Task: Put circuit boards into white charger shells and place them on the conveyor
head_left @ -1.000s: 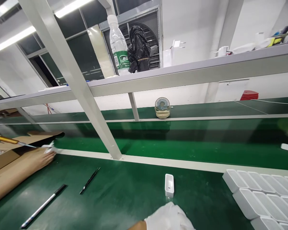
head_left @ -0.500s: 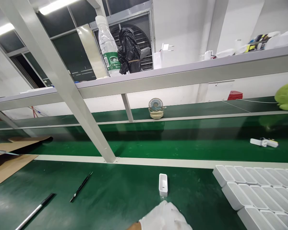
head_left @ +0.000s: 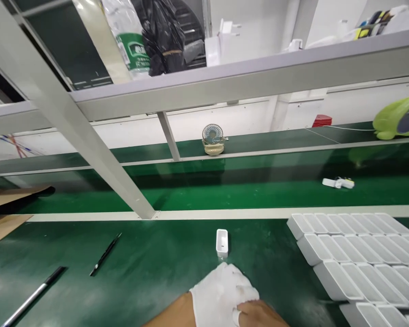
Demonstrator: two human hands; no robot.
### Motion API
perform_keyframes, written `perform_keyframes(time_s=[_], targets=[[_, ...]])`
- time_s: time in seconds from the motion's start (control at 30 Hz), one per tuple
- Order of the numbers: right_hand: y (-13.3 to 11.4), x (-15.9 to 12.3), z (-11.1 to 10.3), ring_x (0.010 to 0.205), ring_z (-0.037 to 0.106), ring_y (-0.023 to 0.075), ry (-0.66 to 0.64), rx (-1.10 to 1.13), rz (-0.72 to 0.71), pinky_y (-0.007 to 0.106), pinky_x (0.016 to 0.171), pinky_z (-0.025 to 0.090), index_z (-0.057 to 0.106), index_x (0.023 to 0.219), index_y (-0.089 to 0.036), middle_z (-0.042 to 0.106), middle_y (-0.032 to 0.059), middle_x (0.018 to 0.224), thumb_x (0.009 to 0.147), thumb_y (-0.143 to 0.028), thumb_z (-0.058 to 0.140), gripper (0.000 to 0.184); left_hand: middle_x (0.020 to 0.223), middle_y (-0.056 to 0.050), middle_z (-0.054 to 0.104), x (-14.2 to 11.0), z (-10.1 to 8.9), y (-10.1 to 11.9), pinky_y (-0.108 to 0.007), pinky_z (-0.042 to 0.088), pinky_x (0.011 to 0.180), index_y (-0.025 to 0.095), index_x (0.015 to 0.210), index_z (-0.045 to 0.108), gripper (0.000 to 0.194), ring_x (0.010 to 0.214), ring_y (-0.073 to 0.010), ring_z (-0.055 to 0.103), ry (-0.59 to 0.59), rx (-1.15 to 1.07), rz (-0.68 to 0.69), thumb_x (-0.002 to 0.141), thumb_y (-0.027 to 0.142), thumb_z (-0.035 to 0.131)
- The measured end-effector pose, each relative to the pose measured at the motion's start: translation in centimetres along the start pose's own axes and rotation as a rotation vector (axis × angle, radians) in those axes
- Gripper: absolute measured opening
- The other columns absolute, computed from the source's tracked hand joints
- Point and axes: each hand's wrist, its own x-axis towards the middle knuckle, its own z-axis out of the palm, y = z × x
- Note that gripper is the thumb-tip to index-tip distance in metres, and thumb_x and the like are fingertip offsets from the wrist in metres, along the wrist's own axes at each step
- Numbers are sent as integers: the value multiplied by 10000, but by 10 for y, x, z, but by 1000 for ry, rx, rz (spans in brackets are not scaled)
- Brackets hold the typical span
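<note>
A small white open-topped plastic case [head_left: 221, 243] stands on the green work table [head_left: 157, 263], just ahead of my left hand [head_left: 221, 293]. That hand wears a white glove. Its fingers are bunched together, and what they hold is hidden. A small clear bit shows between the glove tip and the case; I cannot make out what it is. My bare right hand [head_left: 259, 313] comes in from the bottom edge, its fingers curled against the glove's right side, with a white band on one finger. Whatever it grips is out of sight.
Rows of white cases [head_left: 354, 254] fill the right side. Black tweezers [head_left: 105, 254] and a silver-black pen-like rod [head_left: 34, 295] lie left. Beyond the pale rail are a white part [head_left: 338, 182] and a small fan [head_left: 213, 138]. A slanted post [head_left: 98, 154] and cardboard [head_left: 7, 231] stand left.
My view has turned right and downward, bringing in more white cases and a green fan. My right hand has come in beside the gloved left hand. Another person's hand at far left is gone from view.
</note>
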Motion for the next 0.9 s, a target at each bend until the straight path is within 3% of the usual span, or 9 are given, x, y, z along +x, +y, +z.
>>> perform_keyframes(time_s=[0.13, 0.23, 0.33, 0.57, 0.9], targets=[[-1, -5, -4, 1060, 649, 254, -108, -57, 25, 306, 895, 498, 690, 1021, -185, 702, 111, 1147, 900, -158, 551, 186, 619, 0, 529, 1, -4, 4, -313, 403, 603, 203, 682, 528, 418, 568, -161, 545, 40, 81, 34, 815, 581, 649], [-10, -8, -17, 992, 652, 275, -141, -116, -38, 326, 899, 488, 686, 963, -167, 710, 114, 1096, 852, -300, 645, 178, 621, 8, 504, 3, -10, 7, -308, 356, 587, 210, 689, 489, 493, 561, -152, 505, 78, 96, 38, 773, 678, 619], [-14, -10, -26, 1014, 643, 278, -116, -95, -78, 339, 940, 479, 672, 993, -164, 693, 103, 1124, 827, -422, 688, 307, 602, 22, 466, 7, -15, 10, -313, 281, 554, 216, 672, 442, 506, 537, -137, 435, 85, 77, 31, 751, 689, 604], [-13, -15, -24, 1049, 616, 257, -102, -54, -83, 342, 996, 454, 667, 1034, -177, 685, 97, 1117, 846, -408, 663, 297, 560, 39, 382, 10, -14, 10, -329, 208, 533, 214, 629, 322, 523, 502, -114, 364, 131, 33, 68, 770, 655, 566], [-18, -17, -25, 1108, 604, 295, -156, -6, -4, 382, 1037, 452, 674, 1052, -143, 664, 131, 1168, 811, -323, 693, 302, 566, 26, 460, 8, -13, 7, -332, 273, 513, 220, 644, 433, 459, 491, -126, 428, 67, 71, 79, 775, 627, 602]])
